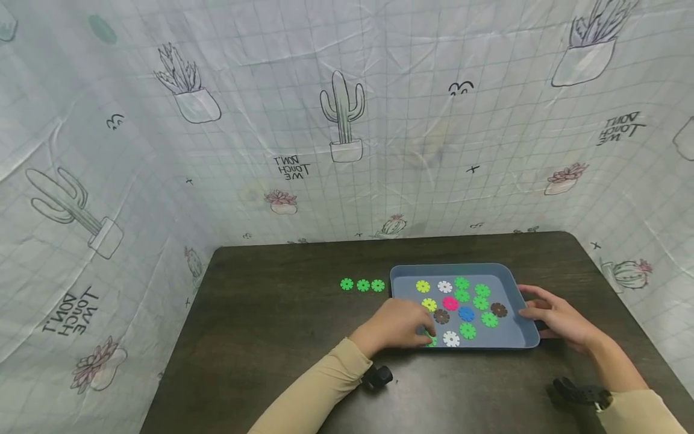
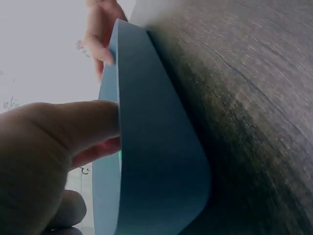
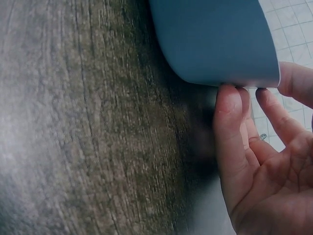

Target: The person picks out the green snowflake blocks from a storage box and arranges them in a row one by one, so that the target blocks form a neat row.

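A green, notched, plastic-looking disc (image 1: pixel 432 342) lies in the near left part of the blue-grey rectangular tray (image 1: pixel 515 333), at the fingertips of the left hand (image 1: pixel 397 324), whose fingers bend down over it; whether they pinch it cannot be told. The right hand (image 1: pixel 561 319) grips the tray's right wall. Beyond the left wall, three similar green discs (image 1: pixel 362 285) lie in a row on the dark wood-grain table (image 1: pixel 260 313).

Cactus-printed pale sheeting (image 1: pixel 401 132) hangs behind a dark wood-grained table (image 1: pixel 271 313).
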Action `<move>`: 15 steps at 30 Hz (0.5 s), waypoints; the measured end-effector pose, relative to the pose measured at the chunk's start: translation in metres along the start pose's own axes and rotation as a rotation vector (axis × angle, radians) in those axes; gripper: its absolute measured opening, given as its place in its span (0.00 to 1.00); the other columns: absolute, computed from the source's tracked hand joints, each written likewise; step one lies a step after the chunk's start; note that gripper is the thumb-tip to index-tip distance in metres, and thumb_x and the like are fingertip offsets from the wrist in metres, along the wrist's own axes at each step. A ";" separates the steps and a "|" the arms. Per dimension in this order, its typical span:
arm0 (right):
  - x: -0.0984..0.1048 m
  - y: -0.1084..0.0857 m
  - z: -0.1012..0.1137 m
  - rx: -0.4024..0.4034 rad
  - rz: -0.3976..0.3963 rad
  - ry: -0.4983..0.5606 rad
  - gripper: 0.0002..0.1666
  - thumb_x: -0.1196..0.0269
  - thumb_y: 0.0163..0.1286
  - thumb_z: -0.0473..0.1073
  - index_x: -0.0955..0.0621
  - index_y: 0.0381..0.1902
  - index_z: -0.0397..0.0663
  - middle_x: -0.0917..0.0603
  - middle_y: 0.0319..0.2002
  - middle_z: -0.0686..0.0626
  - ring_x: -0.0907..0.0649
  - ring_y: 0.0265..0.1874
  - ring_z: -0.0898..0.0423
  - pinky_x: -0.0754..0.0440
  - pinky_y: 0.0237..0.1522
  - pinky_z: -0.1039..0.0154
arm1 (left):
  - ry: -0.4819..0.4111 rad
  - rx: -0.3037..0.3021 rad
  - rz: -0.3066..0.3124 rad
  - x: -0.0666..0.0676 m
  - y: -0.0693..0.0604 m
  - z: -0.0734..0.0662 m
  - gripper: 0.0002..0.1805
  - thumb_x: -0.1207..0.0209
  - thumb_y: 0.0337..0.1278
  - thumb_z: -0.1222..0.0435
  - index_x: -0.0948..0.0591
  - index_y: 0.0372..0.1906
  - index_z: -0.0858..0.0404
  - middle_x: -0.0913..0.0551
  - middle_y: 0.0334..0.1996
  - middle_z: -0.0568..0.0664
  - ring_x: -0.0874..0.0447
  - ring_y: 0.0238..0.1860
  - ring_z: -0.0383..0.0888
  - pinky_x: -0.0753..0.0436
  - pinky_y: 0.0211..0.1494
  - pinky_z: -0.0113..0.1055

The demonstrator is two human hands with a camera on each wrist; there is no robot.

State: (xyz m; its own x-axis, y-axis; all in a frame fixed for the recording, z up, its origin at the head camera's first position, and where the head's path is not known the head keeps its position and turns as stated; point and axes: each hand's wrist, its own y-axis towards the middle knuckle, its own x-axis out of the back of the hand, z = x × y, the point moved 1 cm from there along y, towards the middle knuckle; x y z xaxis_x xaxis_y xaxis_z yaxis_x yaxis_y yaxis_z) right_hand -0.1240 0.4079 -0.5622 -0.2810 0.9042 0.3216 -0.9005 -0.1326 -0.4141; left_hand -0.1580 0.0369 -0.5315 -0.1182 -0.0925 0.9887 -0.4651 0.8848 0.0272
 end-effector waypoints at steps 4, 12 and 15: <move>0.000 -0.001 0.000 -0.003 0.004 0.006 0.47 0.39 0.79 0.45 0.51 0.81 0.35 0.28 0.64 0.24 0.15 0.48 0.48 0.14 0.46 0.43 | 0.068 -0.013 0.031 -0.002 0.003 -0.006 0.05 0.30 0.62 0.46 0.08 0.40 0.35 0.14 0.42 0.24 0.17 0.40 0.25 0.26 0.32 0.25; 0.000 0.001 -0.001 -0.005 -0.001 0.009 0.47 0.38 0.79 0.45 0.51 0.81 0.35 0.29 0.64 0.23 0.15 0.49 0.46 0.14 0.46 0.42 | 0.118 -0.003 0.046 -0.008 0.009 -0.007 0.05 0.28 0.58 0.44 0.09 0.35 0.35 0.15 0.36 0.23 0.19 0.33 0.26 0.27 0.27 0.27; 0.001 0.001 -0.001 -0.007 -0.003 0.006 0.47 0.38 0.79 0.45 0.51 0.81 0.35 0.30 0.64 0.22 0.16 0.49 0.46 0.14 0.46 0.42 | 0.125 -0.008 0.043 -0.010 0.012 -0.007 0.05 0.27 0.57 0.44 0.09 0.34 0.36 0.15 0.35 0.24 0.20 0.32 0.26 0.27 0.27 0.27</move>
State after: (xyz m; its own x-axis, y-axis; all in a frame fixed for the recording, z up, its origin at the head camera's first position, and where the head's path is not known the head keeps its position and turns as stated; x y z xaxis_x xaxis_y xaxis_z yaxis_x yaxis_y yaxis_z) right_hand -0.1247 0.4094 -0.5632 -0.2759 0.9070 0.3181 -0.8991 -0.1265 -0.4190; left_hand -0.1563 0.0521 -0.5404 -0.0273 0.0032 0.9996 -0.4550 0.8903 -0.0152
